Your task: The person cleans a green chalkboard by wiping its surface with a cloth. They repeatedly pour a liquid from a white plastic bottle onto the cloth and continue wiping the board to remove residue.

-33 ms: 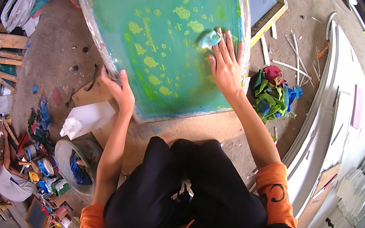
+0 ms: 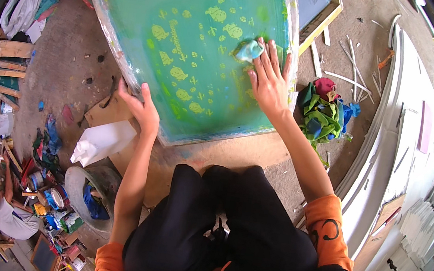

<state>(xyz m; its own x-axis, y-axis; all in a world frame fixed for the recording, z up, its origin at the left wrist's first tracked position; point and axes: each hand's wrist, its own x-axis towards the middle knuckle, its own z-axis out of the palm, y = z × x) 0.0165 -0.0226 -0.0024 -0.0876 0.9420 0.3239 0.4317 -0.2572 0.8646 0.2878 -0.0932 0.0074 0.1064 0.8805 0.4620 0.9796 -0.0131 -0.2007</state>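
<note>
A silk-screen printing frame (image 2: 126, 77) with a green mesh and small yellow-green animal and plant shapes leans in front of my knees. My left hand (image 2: 146, 110) grips the frame's lower left side, thumb and fingers on either side of the edge. On the right part of the mesh, a pale blue-white rag (image 2: 250, 50), stained green, is pressed under the fingertips of my right hand (image 2: 270, 85). That hand lies nearly flat, and part of the rag is hidden beneath it.
A white plastic jug (image 2: 103, 142) lies beside my left forearm, near a grey bucket (image 2: 76, 185). Coloured rags (image 2: 323, 116) are heaped right of the frame. Another framed screen (image 2: 321, 12) stands behind. At lower left, a person (image 2: 17, 219) is among paint cans. White panels (image 2: 387, 130) lie at right.
My right hand and the rag have shifted very slightly down the mesh. My left hand keeps its place on the frame.
</note>
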